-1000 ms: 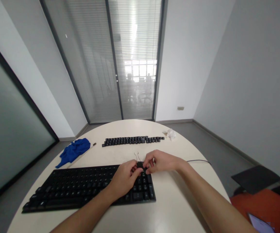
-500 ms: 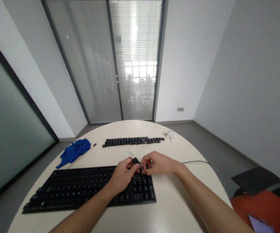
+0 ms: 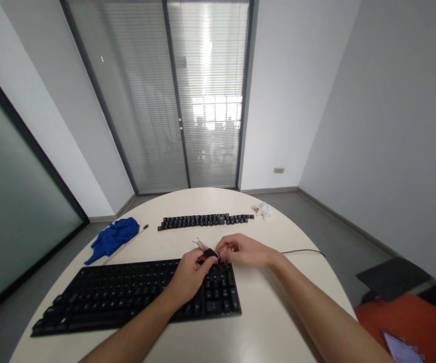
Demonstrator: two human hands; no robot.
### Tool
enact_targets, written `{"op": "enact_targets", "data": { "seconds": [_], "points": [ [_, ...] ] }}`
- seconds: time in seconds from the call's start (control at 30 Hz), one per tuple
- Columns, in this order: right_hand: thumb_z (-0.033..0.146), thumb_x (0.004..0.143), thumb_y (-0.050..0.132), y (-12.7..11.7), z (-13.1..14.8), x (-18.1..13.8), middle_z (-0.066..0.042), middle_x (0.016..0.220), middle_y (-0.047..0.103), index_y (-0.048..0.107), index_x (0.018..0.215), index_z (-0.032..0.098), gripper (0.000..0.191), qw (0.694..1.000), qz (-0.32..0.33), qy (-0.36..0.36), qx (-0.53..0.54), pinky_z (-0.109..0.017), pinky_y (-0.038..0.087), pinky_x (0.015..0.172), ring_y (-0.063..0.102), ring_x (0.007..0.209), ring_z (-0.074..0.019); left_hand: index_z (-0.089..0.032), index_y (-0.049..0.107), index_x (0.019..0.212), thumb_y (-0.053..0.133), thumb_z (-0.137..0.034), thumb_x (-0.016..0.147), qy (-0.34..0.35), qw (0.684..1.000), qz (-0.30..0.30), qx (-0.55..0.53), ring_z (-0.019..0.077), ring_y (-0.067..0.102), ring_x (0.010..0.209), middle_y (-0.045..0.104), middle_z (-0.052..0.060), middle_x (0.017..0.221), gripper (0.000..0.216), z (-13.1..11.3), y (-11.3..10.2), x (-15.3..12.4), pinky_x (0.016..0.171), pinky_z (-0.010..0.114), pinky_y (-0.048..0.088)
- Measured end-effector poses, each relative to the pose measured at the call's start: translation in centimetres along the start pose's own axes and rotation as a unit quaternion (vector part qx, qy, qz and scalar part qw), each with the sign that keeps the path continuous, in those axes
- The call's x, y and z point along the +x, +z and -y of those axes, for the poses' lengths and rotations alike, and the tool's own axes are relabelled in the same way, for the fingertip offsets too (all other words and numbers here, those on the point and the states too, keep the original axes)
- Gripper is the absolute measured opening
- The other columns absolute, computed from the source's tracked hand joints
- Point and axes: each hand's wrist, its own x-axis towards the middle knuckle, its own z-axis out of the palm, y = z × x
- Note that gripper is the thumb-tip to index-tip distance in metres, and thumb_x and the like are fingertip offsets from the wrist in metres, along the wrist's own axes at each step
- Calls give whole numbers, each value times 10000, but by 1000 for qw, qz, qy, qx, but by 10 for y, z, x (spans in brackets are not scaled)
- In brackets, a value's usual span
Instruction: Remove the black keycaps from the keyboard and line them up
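Note:
A black full-size keyboard [image 3: 127,292] lies along the near side of the round table. Over its upper right part, my left hand [image 3: 192,269] is closed around the dark handle of a keycap puller [image 3: 211,253]. Thin wire loops stick out from both ends of the puller. My right hand [image 3: 240,249] has its fingertips pinched at the puller's right-hand wires, closed on what looks like a small black keycap, mostly hidden by the fingers. Beyond the hands, several loose black keycaps [image 3: 195,221] stand in rows on the table.
A blue cloth [image 3: 115,236] and a thin brush [image 3: 127,244] lie at the left. Crumpled white tissue [image 3: 263,210] is at the far right of the table [image 3: 274,302]. A black cable [image 3: 301,250] runs off to the right, with an orange chair [image 3: 402,317] beyond the edge.
The puller's right-hand wires now show below my right fingertips, where a dark keycap showed before. My right fingers have shifted slightly. The whole view has moved a little.

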Motion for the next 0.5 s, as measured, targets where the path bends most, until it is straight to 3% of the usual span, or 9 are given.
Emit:
{"op": "enact_targets", "data": {
  "seconds": [0.17, 0.27, 0.4, 0.5],
  "points": [
    [304, 810, 632, -4, -10, 2, -47, 823, 718, 675, 1004, 144, 255, 1000, -12, -2, -12, -252, 468, 680, 631, 723, -146, -138, 686, 882, 577, -323, 874, 4, 1000, 9, -3, 212, 671, 842, 733, 69, 881, 214, -1, 0, 0, 707, 273, 510],
    [380, 851, 606, -20, -20, 2, -48, 805, 709, 665, 1014, 151, 287, 986, -133, -10, -96, -268, 468, 695, 630, 733, -161, -141, 681, 879, 576, -332, 872, -3, 1000, 7, -1, 211, 670, 835, 732, 65, 876, 218, -1, 0, -1, 712, 279, 515],
    [350, 874, 570, -52, -43, -5, -73, 949, 719, 644, 1053, 177, 259, 915, -339, 32, -218, -298, 467, 740, 635, 775, -181, -143, 688, 864, 576, -333, 868, -4, 1000, 10, 15, 209, 667, 821, 730, 64, 867, 220, -2, 0, -1, 717, 287, 519],
    [343, 877, 564, -67, -58, -14, -67, 989, 727, 650, 1058, 210, 240, 869, -399, 110, -270, -302, 458, 735, 648, 791, -192, -145, 689, 863, 576, -333, 867, -3, 1000, 12, 19, 208, 669, 820, 729, 63, 867, 220, -2, -1, -1, 721, 290, 521]
  ]
}}
